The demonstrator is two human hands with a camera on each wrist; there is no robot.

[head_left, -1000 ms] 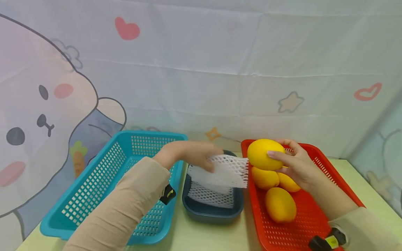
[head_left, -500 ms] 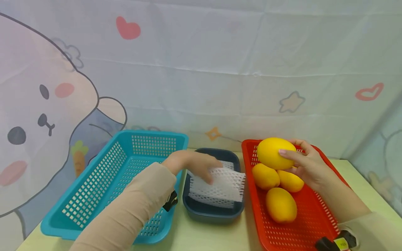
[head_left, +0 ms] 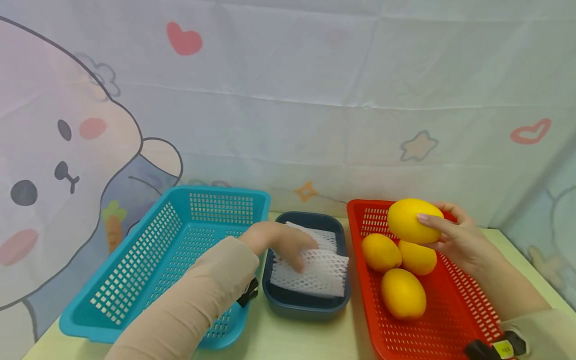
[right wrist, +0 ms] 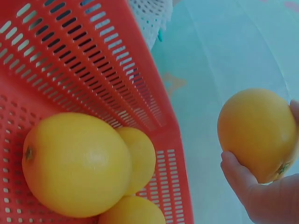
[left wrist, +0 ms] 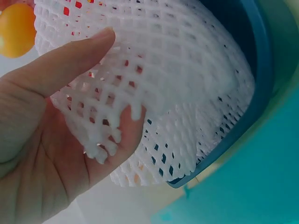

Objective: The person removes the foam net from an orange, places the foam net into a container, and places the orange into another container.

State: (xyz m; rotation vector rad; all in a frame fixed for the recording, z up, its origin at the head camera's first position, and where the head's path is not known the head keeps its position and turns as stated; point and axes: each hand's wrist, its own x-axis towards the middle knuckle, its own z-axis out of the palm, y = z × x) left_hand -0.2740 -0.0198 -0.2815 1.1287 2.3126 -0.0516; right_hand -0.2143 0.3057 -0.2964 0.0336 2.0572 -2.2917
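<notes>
My left hand pinches a white foam net sleeve over the dark blue tub. In the left wrist view the thumb lies on the netting and the fingers are partly behind it. More foam netting lies in the tub underneath. My right hand grips a yellow mango, held up over the back of the red basket; thumb and fingers curl round one end. Below, inside that basket, sit three more mangoes, one at the front and two behind, side by side.
A teal slotted basket stands left of the tub, under my left forearm. All the containers rest on a pale yellow table. A printed cloth hangs close behind them.
My left hand has lowered the foam net sleeve from above the tub's far side down toward its front. My right hand has shifted right with the mango.
</notes>
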